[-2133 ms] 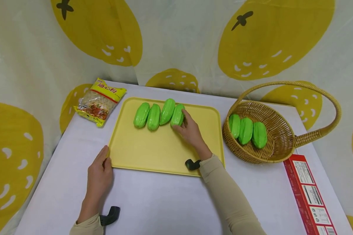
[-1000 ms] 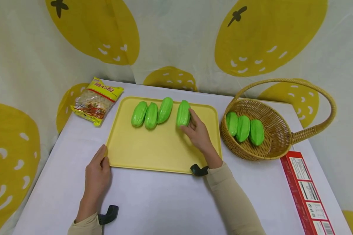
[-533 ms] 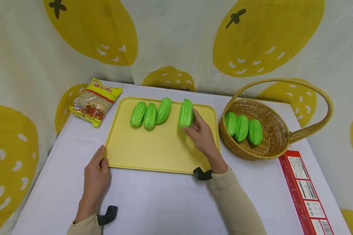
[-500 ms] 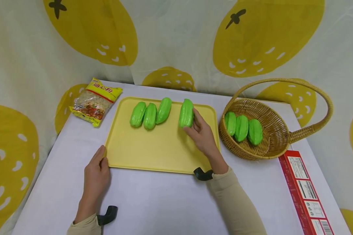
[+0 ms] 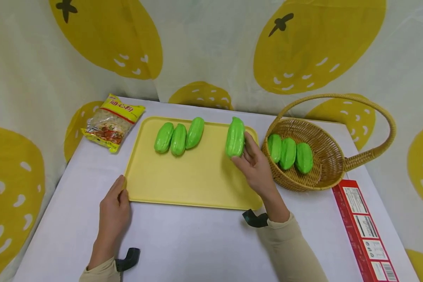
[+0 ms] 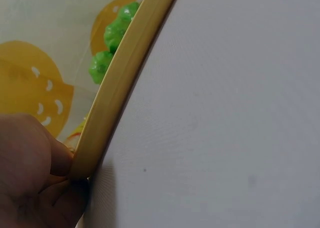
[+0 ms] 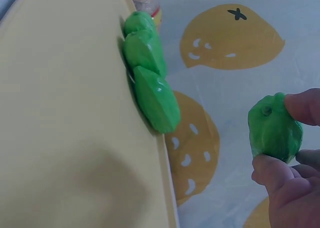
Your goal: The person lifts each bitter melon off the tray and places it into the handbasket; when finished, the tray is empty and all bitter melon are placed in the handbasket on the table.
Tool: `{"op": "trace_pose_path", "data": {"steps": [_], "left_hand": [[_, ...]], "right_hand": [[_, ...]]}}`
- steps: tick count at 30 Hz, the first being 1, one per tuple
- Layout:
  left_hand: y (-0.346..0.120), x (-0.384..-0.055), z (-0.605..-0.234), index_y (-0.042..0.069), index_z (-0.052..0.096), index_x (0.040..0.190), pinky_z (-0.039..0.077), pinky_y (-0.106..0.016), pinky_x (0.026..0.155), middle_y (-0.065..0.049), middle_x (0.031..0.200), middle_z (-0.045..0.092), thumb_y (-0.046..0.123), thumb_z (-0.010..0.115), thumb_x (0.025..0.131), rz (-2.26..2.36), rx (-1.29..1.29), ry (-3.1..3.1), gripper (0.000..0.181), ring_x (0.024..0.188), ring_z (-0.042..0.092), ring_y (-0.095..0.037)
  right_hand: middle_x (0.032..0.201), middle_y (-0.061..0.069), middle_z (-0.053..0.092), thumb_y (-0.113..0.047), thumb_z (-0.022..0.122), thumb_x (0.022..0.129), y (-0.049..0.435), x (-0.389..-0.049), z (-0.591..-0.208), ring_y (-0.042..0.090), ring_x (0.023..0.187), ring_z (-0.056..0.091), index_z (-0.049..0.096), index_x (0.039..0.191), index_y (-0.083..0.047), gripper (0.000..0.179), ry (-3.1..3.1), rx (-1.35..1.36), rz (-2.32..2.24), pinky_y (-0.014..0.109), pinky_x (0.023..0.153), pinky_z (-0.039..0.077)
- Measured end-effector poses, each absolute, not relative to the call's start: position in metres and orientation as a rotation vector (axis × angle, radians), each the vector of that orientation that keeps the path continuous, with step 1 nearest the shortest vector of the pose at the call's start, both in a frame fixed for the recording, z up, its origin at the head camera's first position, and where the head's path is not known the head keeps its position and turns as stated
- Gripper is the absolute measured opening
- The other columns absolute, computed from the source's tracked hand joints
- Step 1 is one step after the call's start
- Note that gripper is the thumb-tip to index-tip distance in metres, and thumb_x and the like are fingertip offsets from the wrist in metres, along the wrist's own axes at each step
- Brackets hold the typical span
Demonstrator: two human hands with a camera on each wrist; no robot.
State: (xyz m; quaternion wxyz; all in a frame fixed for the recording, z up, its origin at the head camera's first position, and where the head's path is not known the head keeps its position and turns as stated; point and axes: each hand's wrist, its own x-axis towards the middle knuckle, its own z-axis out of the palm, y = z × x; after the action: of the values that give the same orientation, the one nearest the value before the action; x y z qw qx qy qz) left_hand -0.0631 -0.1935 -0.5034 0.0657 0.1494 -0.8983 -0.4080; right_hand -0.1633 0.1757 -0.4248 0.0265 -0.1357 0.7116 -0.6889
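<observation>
My right hand (image 5: 259,172) pinches a green ridged star fruit (image 5: 235,138) between thumb and fingers, holding it above the right part of the yellow tray (image 5: 190,180). In the right wrist view that star fruit (image 7: 275,128) shows end-on, apart from the tray. Three more star fruits (image 5: 178,140) lie in a row along the tray's back left. At the tray's front left corner, my left hand (image 5: 114,209) holds the rim with thumb and fingers, as the left wrist view shows. To the right, a wicker basket (image 5: 333,156) contains three star fruits (image 5: 288,153).
A yellow-topped food bag (image 5: 113,122) lies at the back left of the white-covered table (image 5: 183,243). A red box (image 5: 364,231) runs along the right side. The basket's tall handle (image 5: 368,154) arches over its right side. A fruit-print cloth (image 5: 211,51) hangs behind.
My right hand has separated one star fruit from the row, lifted it and carried it right, towards the basket. The left hand stays at the tray's corner.
</observation>
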Motion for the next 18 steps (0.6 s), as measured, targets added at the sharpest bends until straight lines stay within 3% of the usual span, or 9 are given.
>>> {"op": "trace_pose_path", "data": {"steps": [5, 12, 18], "left_hand": [[-0.193, -0.062, -0.503, 0.0, 0.034, 0.157, 0.037, -0.056, 0.12, -0.019, 0.163, 0.037, 0.002, 0.043, 0.107, -1.236, 0.455, -2.706, 0.051, 0.152, 0.036, -0.036], [-0.192, -0.062, -0.503, 0.0, 0.036, 0.156, 0.038, -0.055, 0.12, -0.018, 0.162, 0.039, 0.001, 0.044, 0.106, -1.227, 0.453, -2.698, 0.05, 0.151, 0.037, -0.035], [-0.194, -0.062, -0.504, -0.003, 0.037, 0.155, 0.037, -0.056, 0.12, -0.022, 0.161, 0.04, 0.0, 0.042, 0.105, -1.223, 0.42, -2.693, 0.05, 0.15, 0.038, -0.038]], "right_hand": [[0.171, 0.01, 0.018, 0.004, 0.06, 0.098, 0.183, -0.158, -0.417, 0.027, 0.156, 0.026, 0.014, 0.164, -0.01, 0.082, 2.224, -0.449, -2.148, 0.019, 0.115, 0.041], [0.171, 0.013, 0.017, 0.006, 0.06, 0.098, 0.193, -0.151, -0.411, 0.031, 0.156, 0.026, 0.011, 0.163, -0.003, 0.082, 2.243, -0.43, -2.175, 0.018, 0.114, 0.042], [0.172, 0.012, 0.015, 0.008, 0.058, 0.098, 0.204, -0.145, -0.409, 0.032, 0.157, 0.022, 0.013, 0.164, -0.009, 0.082, 2.222, -0.414, -2.202, 0.018, 0.112, 0.043]]}}
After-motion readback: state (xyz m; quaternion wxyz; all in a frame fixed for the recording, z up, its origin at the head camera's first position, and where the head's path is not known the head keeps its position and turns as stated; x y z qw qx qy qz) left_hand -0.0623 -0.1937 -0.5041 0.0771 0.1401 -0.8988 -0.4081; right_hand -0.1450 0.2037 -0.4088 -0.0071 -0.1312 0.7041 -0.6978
